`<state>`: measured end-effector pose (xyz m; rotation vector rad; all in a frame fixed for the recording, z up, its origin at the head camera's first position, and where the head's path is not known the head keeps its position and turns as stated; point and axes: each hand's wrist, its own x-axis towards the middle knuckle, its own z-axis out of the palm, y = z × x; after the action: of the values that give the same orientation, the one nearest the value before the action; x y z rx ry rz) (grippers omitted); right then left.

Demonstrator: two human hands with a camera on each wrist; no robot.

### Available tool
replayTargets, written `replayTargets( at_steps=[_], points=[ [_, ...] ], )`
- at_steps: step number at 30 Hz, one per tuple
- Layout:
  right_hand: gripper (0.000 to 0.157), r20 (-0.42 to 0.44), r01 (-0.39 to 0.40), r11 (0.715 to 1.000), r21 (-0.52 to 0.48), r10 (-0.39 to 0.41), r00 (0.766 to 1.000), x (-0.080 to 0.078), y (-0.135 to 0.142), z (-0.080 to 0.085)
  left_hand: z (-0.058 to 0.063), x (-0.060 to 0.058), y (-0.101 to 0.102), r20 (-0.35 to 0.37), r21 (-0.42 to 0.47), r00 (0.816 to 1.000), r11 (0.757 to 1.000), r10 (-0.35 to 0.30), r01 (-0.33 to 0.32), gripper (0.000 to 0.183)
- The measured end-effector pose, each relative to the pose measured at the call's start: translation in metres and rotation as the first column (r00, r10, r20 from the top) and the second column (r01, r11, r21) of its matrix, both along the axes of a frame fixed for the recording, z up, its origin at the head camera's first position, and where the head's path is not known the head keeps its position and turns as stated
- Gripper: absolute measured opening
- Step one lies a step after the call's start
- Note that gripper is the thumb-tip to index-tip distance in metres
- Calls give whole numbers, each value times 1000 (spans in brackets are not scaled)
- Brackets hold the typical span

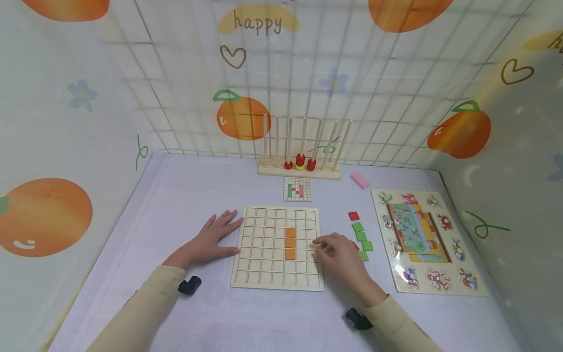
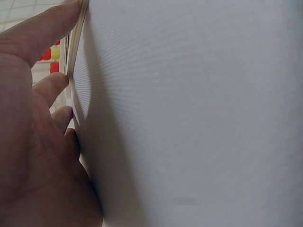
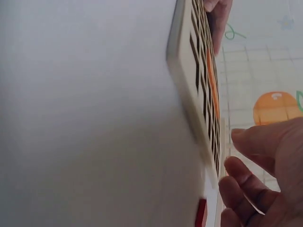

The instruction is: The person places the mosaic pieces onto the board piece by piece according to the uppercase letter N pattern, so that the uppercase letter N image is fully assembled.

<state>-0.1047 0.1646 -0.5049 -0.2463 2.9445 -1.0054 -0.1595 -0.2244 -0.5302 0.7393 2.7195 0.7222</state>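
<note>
A square wooden grid board lies on the table, three orange tiles forming a vertical strip in its cells. My left hand rests at the board's left side, fingers spread, thumb and fingertips at the edge; the left wrist view shows the thumb against the board's side. Over the right edge of the board hovers my right hand, its fingers loosely bent. In the right wrist view a gap shows between thumb and index finger, with nothing in it. Several green tiles and a red tile lie beyond that hand.
Behind the board is a small pattern card, then a peg rack with red and yellow beads. A pink block lies to the rack's right. An animal puzzle board occupies the right side.
</note>
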Motion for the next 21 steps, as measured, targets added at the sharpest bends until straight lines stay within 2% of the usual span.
replayTargets(
  at_steps=[12,21],
  points=[
    [25,-9,72,997,19,-72,997,-1,36,-6,1,0,1,1,-7,1000,1000,-3,3,92],
    [29,13,82,996,45,-83,996,0,49,-7,1,0,1,4,-21,1000,1000,-2,2,92]
  ],
)
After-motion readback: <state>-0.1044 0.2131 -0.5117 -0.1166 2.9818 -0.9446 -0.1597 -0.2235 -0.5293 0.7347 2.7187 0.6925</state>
